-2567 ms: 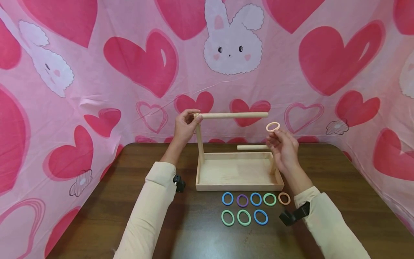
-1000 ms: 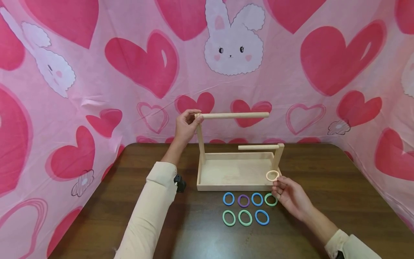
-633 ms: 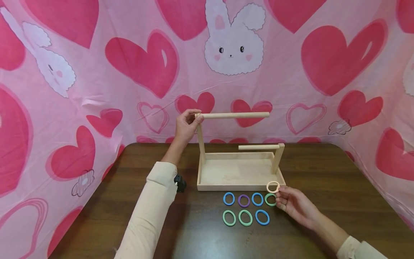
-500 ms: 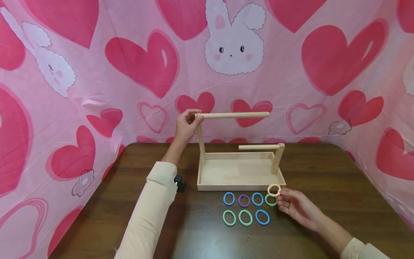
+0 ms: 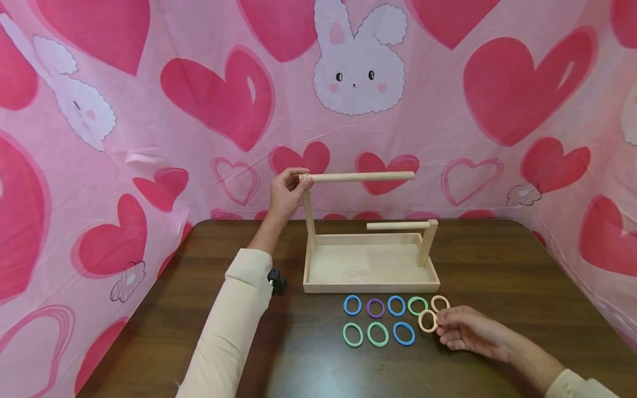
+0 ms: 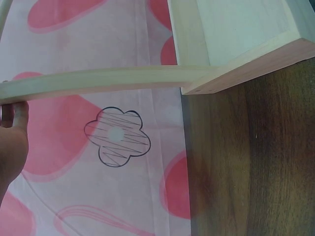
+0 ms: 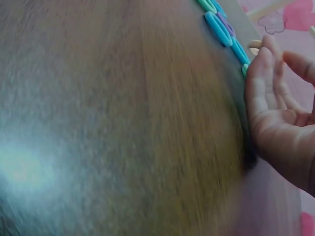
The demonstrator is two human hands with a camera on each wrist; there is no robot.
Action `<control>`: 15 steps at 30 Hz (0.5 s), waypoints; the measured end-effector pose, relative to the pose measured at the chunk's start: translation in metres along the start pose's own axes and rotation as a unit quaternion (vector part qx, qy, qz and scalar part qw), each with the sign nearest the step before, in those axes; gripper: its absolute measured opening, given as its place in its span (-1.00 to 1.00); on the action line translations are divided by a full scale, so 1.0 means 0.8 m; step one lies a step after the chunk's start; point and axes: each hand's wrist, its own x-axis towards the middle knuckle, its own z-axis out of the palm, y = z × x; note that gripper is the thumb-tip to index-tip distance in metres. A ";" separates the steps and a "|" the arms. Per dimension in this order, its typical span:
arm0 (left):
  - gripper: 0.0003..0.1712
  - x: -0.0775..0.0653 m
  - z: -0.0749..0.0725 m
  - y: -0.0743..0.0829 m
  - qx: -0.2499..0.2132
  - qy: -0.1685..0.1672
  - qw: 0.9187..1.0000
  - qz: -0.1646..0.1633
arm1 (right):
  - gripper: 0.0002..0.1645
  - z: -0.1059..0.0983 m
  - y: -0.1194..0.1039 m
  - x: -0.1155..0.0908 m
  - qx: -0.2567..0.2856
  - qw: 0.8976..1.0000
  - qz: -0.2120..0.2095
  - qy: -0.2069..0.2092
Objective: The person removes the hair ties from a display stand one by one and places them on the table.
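Note:
In the head view, my left hand (image 5: 287, 193) grips the top of the tall post (image 5: 309, 221) on a wooden stand, where the upper dowel (image 5: 363, 177) joins it. The left wrist view shows its fingers at the end of that post. My right hand (image 5: 475, 331) pinches a peach ring (image 5: 420, 322) between thumb and fingertips, in front of the stand's right corner. Another peach ring (image 5: 433, 302) lies just behind it. To its left are a green ring (image 5: 410, 305) and a blue ring (image 5: 395, 334). The held ring is mostly hidden in the right wrist view.
The stand's shallow tray (image 5: 370, 288) sits on the brown table (image 5: 308, 354). A short post (image 5: 427, 243) at its right carries a lower dowel (image 5: 398, 226) pointing left. More blue, green and purple rings (image 5: 367, 308) lie in two rows before the tray.
My right hand has come down from beside the upper dowel to the table's ring area, carrying the peach ring. The ring behind it shows again. My left hand has stayed put.

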 end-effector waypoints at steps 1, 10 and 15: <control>-0.72 0.000 0.000 0.000 0.001 0.000 1.000 -0.001 | -0.57 -0.001 0.001 0.000 -0.012 1.000 0.010 0.002; -0.72 -0.002 -0.001 0.002 0.010 -0.001 1.000 -0.006 | -0.73 0.003 0.004 -0.002 -0.120 0.990 0.054 0.049; -0.73 -0.003 0.000 0.001 0.004 0.003 1.000 -0.006 | -0.79 0.009 0.004 -0.004 -0.173 0.979 0.059 0.091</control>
